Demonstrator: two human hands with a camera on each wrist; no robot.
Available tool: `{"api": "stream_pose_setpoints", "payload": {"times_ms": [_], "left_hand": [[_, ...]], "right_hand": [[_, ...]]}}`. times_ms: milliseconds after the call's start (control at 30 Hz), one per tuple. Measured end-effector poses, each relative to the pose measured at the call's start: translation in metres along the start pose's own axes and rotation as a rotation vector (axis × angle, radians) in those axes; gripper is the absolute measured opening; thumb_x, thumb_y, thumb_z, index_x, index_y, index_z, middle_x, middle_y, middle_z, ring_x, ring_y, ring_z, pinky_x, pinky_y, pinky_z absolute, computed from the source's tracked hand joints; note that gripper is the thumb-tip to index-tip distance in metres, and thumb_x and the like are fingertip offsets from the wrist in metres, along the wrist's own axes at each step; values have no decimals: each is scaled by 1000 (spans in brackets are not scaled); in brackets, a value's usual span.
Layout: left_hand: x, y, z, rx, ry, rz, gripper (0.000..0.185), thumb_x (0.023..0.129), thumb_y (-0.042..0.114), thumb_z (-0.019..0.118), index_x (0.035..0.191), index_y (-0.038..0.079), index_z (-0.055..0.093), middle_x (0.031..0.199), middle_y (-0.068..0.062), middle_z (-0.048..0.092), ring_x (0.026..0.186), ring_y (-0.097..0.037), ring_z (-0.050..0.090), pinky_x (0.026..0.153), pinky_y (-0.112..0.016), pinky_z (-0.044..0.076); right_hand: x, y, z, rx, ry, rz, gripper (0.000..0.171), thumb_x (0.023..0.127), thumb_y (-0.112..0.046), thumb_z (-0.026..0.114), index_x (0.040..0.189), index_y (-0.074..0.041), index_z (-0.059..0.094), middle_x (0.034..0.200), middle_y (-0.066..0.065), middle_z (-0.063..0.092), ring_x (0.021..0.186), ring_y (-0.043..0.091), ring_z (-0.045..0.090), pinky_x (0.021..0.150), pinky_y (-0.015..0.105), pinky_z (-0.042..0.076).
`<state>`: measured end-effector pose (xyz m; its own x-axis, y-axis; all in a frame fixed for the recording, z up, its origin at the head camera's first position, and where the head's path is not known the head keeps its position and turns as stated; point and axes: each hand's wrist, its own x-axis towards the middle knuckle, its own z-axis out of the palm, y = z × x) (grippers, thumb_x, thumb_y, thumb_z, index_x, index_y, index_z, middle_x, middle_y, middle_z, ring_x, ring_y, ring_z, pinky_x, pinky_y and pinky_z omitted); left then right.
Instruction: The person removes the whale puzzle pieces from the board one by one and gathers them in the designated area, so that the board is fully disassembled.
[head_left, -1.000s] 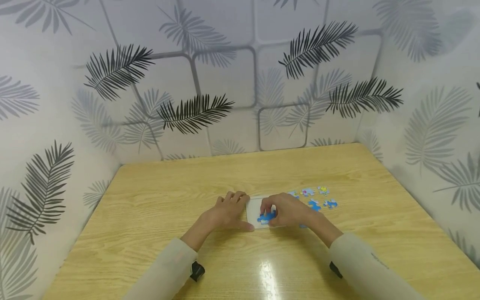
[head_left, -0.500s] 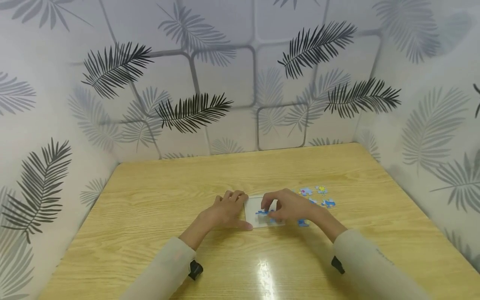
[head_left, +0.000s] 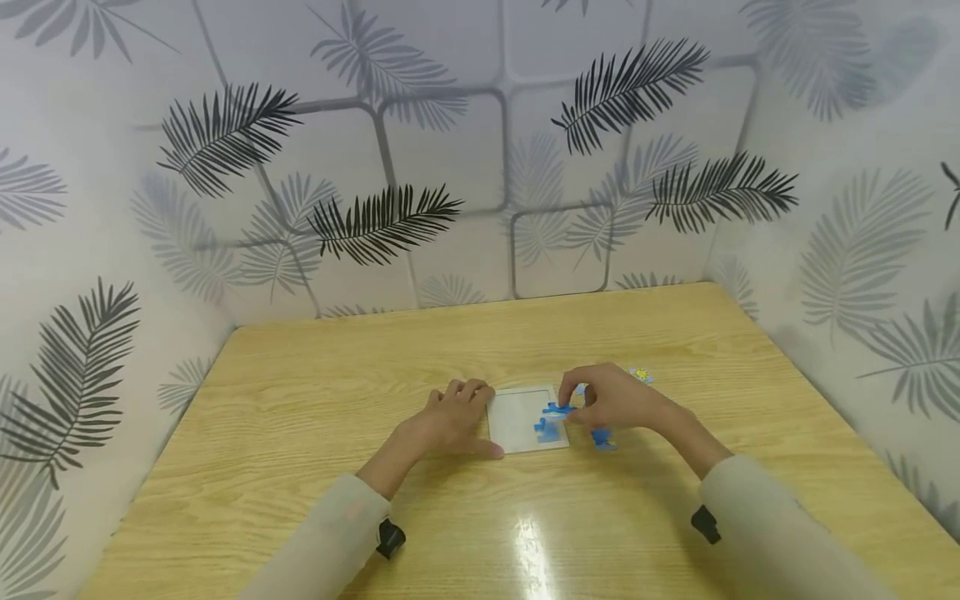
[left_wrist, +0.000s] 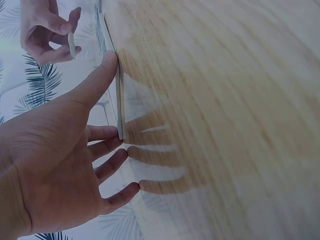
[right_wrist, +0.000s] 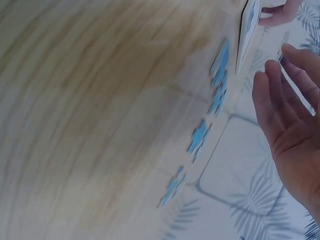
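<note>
A shallow white puzzle tray (head_left: 513, 423) lies on the table, with one blue jigsaw piece (head_left: 548, 431) in its near right corner. My left hand (head_left: 453, 422) rests at the tray's left side, thumb on the near corner and index fingertip at the far one. In the left wrist view its other fingertips touch the table. My right hand (head_left: 618, 397) pinches another blue jigsaw piece (head_left: 556, 408) between thumb and fingers, above the tray's right edge. The left wrist view shows this held piece (left_wrist: 71, 44) edge-on, raised off the tray.
Several loose jigsaw pieces lie right of the tray, among them a blue one (head_left: 602, 438) and one with a yellow flower (head_left: 640, 375). The right hand hides others, which appear as a row of pieces (right_wrist: 199, 136) in the right wrist view. Patterned walls enclose the wooden table (head_left: 360, 358).
My right hand has moved right and slightly up with its piece, from over the tray's middle to its right edge. The piece in the near right corner now shows. The left hand stays put.
</note>
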<state>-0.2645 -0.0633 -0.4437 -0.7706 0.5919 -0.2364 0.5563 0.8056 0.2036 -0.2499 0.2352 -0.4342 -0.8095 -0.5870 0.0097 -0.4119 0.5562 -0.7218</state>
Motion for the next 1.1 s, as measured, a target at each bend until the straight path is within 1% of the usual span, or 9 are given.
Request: {"api": "stream_pose_setpoints", "payload": {"times_ms": [133, 267, 367, 500, 567, 700, 800, 933, 1100], "left_hand": [[1, -1, 1, -3, 4, 4, 96, 92, 59, 73, 161, 9, 31, 167, -13, 28, 150, -38, 27, 115, -63, 29], [4, -3, 3, -10, 1, 2, 97, 91, 60, 73, 162, 10, 30, 168, -13, 26, 151, -38, 25, 115, -64, 28], [7, -5, 6, -13, 8, -2, 98, 90, 61, 74, 162, 11, 29, 168, -12, 26, 151, -37, 25, 115, -64, 28], [6, -5, 6, -5, 13, 2, 97, 90, 61, 74, 161, 10, 30, 167, -12, 27, 151, -37, 26, 115, -64, 28], [5, -4, 5, -3, 10, 3, 96, 90, 60, 74, 160, 9, 31, 167, -13, 28, 150, -38, 27, 115, -64, 29], [5, -4, 6, -2, 9, 1, 96, 90, 60, 74, 161, 10, 31, 167, -12, 27, 151, -37, 26, 115, -64, 28], [8, -8, 11, -5, 13, 1, 99, 89, 63, 73, 162, 12, 29, 168, -10, 25, 152, -37, 24, 115, -65, 26], [10, -10, 13, -7, 23, 8, 101, 89, 65, 72, 162, 12, 29, 169, -11, 25, 152, -38, 24, 115, -67, 26], [6, -6, 8, -1, 11, 7, 98, 91, 61, 73, 162, 10, 29, 168, -13, 25, 152, -39, 24, 115, -66, 27]], "right_hand": [[-13, 11, -9, 20, 4, 24, 13, 93, -10, 78, 103, -14, 71, 67, 8, 65, 53, 32, 60, 57, 32, 53], [-26, 23, -18, 38, 5, 61, 13, 92, -12, 79, 104, -14, 72, 61, 7, 61, 51, 22, 55, 55, 36, 54], [-34, 31, -24, 38, 14, 71, 14, 92, -13, 80, 103, -14, 73, 70, 6, 62, 52, 14, 53, 52, 34, 53], [-47, 40, -31, 0, 33, 63, 13, 90, -13, 81, 101, -15, 74, 93, 7, 67, 57, 9, 53, 52, 28, 47], [-53, 44, -33, -24, 39, 57, 14, 89, -11, 82, 100, -16, 74, 100, 5, 69, 59, 8, 53, 54, 26, 46], [-63, 51, -37, -51, 36, 66, 15, 88, -9, 82, 98, -17, 74, 89, 2, 68, 60, 7, 51, 56, 25, 46], [-69, 54, -39, -81, 29, 57, 17, 86, -7, 82, 98, -18, 74, 83, 0, 66, 60, 6, 50, 57, 25, 46], [-74, 57, -38, -116, 23, 9, 21, 84, -2, 81, 97, -17, 73, 91, 0, 69, 61, 4, 51, 58, 25, 47], [-78, 56, -37, -130, 22, -27, 23, 84, 2, 81, 95, -16, 72, 94, 0, 70, 63, 4, 53, 60, 26, 49]]}}
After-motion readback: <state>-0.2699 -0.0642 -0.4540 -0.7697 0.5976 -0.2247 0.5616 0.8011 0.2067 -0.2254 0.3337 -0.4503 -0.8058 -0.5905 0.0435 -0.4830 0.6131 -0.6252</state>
